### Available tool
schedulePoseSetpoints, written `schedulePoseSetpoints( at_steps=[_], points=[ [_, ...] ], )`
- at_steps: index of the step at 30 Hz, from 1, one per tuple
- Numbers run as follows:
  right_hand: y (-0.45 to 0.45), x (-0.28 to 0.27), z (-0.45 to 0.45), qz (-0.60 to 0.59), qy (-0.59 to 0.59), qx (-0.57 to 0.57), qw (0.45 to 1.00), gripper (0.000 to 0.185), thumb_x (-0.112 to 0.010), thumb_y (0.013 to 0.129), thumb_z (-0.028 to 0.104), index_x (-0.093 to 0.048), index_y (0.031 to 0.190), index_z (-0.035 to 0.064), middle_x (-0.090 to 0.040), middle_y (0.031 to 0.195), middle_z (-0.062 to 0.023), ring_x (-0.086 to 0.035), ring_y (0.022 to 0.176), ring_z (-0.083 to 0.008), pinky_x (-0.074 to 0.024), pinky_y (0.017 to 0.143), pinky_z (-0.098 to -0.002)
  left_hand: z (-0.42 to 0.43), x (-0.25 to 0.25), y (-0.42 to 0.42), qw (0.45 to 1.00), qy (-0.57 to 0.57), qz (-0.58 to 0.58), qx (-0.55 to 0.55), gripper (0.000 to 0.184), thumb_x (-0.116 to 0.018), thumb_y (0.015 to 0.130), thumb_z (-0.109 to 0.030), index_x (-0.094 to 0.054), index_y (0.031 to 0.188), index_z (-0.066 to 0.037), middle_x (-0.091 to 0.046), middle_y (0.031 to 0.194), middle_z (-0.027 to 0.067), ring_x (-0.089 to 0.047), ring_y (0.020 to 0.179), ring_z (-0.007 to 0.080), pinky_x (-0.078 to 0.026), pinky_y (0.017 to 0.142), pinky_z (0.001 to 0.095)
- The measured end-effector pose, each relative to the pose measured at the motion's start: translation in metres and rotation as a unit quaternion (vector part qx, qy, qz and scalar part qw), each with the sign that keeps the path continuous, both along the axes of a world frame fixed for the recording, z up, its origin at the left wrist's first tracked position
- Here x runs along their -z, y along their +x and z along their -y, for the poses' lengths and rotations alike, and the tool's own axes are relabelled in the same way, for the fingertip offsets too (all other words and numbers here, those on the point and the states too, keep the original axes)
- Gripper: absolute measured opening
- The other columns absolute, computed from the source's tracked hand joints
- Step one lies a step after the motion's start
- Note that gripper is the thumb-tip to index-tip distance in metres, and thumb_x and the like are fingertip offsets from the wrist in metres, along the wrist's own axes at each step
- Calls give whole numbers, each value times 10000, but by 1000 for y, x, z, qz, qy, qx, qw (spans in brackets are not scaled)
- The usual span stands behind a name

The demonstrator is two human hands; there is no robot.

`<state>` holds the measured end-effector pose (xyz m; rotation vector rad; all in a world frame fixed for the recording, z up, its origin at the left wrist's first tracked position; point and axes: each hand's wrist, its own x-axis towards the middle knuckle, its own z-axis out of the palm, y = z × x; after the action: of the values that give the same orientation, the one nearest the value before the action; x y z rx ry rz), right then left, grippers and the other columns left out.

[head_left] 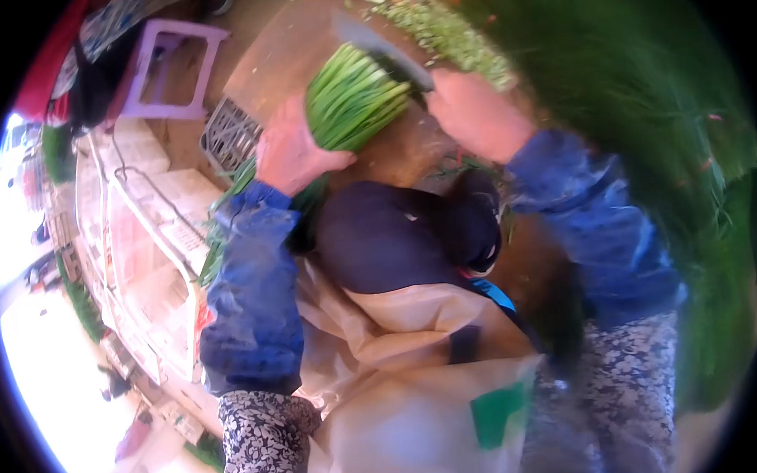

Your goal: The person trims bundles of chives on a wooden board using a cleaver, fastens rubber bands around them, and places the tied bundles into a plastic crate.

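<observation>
My left hand (296, 148) is wrapped around a thick bunch of green stalks (353, 100) that look like chives, their even cut ends facing up and right. In my right hand (478, 116) is the handle of a knife (384, 49). Its grey blade, somewhat blurred, points up and left along the far side of the cut ends; whether it touches them I cannot tell. Beyond the blade lies a pile of short, pale green cut pieces (451, 34). The leafy end of the bunch hangs behind my left wrist.
A large heap of long green leaves (640, 85) fills the right side. At left are a purple plastic stool (210, 71), a grey plastic crate (231, 135) and a white-framed rack (136, 220). Another person's red clothing (52, 69) shows at the top left. My dark-clad knees (387, 236) are below the bunch.
</observation>
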<state>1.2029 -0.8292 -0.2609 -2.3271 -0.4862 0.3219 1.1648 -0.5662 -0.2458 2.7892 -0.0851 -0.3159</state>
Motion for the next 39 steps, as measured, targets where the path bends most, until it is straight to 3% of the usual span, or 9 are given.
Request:
schedulePoseSetpoints(
  at_steps=[5,9,14,18,21,23,26,29,39],
  points=[
    [27,24,-32,32,-42,13,999,239,-509,854,167,-595,861,-56,-635,825,-308,-628,810,-479,-491,738,-543,3,-4,2,999,-38,1,-6,1042,-859,532,-400,-397,1364,25,-591,1212,246,-600,1107,376,-447,961,408],
    [28,23,-35,121,-172,-24,977,196,-472,865,109,-583,972,-12,-649,799,-280,-666,786,-430,-525,675,-504,-42,-25,1,974,-220,11,-53,860,-825,610,-295,-456,1319,25,-633,1160,193,-628,1057,306,-487,923,378],
    [1,53,-33,237,-162,-23,958,439,-556,829,125,-508,1264,83,-639,936,-191,-640,741,-385,-513,626,-489,-108,-86,-25,850,-484,119,-174,558,-680,731,-61,-512,1254,40,-643,1122,177,-659,961,269,-530,892,376],
    [2,85,-25,209,-156,-41,964,656,-657,719,103,-455,1342,106,-573,1000,-208,-628,779,-400,-510,657,-499,-162,-132,-46,780,-527,297,-159,571,-696,743,-108,-510,1265,33,-638,1151,161,-650,997,284,-521,930,401],
    [10,90,-21,260,-149,-47,953,564,-661,720,114,-533,1270,96,-574,1010,-203,-626,795,-398,-509,661,-485,-166,-172,-62,636,-595,429,-240,623,-712,759,-188,-498,1308,12,-601,1249,163,-596,1126,321,-456,1027,469],
    [13,75,-19,298,-168,-55,938,531,-666,721,121,-562,1241,96,-574,1015,-202,-626,803,-393,-510,662,-479,-151,-189,-76,559,-732,390,7,651,-713,771,-227,-484,1341,-12,-574,1296,159,-554,1186,325,-405,1066,492],
    [2,35,-18,61,-32,-35,997,427,-667,779,148,-589,1193,76,-597,1091,-171,-626,890,-348,-522,752,-458,-135,-186,-97,606,-710,356,-48,636,-708,786,-219,-486,1348,-19,-581,1284,153,-558,1178,312,-408,1059,476],
    [-31,30,-14,-116,172,-76,975,385,-645,813,161,-589,1182,68,-603,1088,-163,-619,909,-337,-515,779,-450,-127,-146,-134,687,-650,281,-163,622,-702,801,-211,-487,1355,-27,-588,1273,147,-561,1170,299,-411,1051,459],
    [-122,92,24,283,-101,-186,936,275,-572,924,204,-592,1147,44,-625,1075,-138,-596,972,-299,-493,869,-423,-176,-16,-399,935,-100,-145,-308,576,-684,852,-184,-492,1378,-52,-612,1235,126,-574,1144,255,-422,1024,403]
  ],
)
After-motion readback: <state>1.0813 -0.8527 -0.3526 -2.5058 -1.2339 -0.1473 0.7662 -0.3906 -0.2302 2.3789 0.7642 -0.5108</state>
